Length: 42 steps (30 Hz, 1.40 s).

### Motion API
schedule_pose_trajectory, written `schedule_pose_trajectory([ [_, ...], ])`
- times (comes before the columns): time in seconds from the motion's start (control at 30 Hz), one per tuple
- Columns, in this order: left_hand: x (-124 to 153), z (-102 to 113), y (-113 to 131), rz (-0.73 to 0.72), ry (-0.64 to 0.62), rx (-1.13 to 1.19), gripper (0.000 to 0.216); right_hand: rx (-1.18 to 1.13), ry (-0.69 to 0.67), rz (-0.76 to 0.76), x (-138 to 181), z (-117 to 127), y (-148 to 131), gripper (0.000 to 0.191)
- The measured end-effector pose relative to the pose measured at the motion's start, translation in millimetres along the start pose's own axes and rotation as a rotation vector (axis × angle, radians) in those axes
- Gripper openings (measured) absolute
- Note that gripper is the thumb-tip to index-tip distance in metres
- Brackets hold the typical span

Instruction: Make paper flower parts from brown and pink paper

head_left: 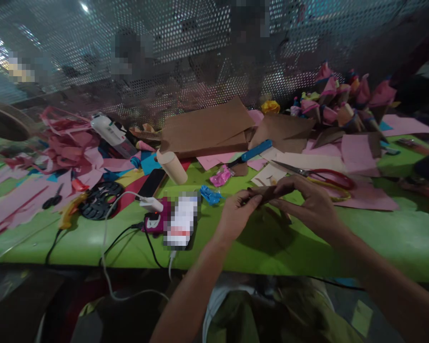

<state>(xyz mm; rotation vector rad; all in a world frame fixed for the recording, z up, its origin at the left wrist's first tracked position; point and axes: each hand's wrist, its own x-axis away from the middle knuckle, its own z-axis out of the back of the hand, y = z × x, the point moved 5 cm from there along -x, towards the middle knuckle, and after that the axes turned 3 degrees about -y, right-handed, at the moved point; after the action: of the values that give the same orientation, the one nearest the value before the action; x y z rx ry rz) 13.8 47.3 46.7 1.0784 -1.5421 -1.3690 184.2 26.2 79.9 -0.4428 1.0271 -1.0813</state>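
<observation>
**Both hands on a small brown piece, tools parked around**

Left hand (241, 207) & right hand (305, 202) meet over the green tabletop (207, 255), at the near side, a bit right of ctr. Between them: a small brown piece (267, 193), prob. paper or card, raised off the surface. L thumb lies on it w/ fingers curled under; R thumb & forefinger close narrowly on its other end, gap small. Two-ended grip prob. keeps it taut for folding or rolling; exact fold can't tell, fingers hide it.

Scissors (331, 180) lie just beyond the R hand, blades pointing L, handles to the R, so prob. left handy for quick cuts. Blue-handled cutter (256, 151) sits farther back, near the big brown sheets (207, 126), likely stock. Blue crumpled wrap (210, 195) & pink crumpled wrap (220, 176) rest near the L hand. Finished-looking paper cones (361, 95) are bunched at back R, prob. to keep them out of the work spot.

Yellow-handled tool (71, 210), maybe a glue gun, has a cord & lies well L. Lit phone (182, 221) is by the purple power strip (157, 221), cable attached, presumably charging.

Text/brands: phone screen pixelated, unreadable; no legible label on the white bottle-like item (109, 129) or elsewhere.
</observation>
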Motion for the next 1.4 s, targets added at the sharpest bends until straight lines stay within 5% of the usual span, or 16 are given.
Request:
schedule_pose_trajectory([
  [0.27,-1,0,0,0.0,0.004,0.008,0.02,0.072,0.134,0.119,4,4,-5,0.01],
  [0.47,-1,-2,-2,0.049,-0.018,0.055,0.023,0.187,0.109,0.272,4,-1,-18,0.006],
  [0.93,-2,-3,-7,-0.002,-0.08,0.041,0.026,0.304,0.015,0.299,3,-10,-11,0.008],
  [1.4,-2,-7,-8,0.016,-0.139,0.11,0.018,0.213,0.074,0.238,1,-6,-13,0.004],
])
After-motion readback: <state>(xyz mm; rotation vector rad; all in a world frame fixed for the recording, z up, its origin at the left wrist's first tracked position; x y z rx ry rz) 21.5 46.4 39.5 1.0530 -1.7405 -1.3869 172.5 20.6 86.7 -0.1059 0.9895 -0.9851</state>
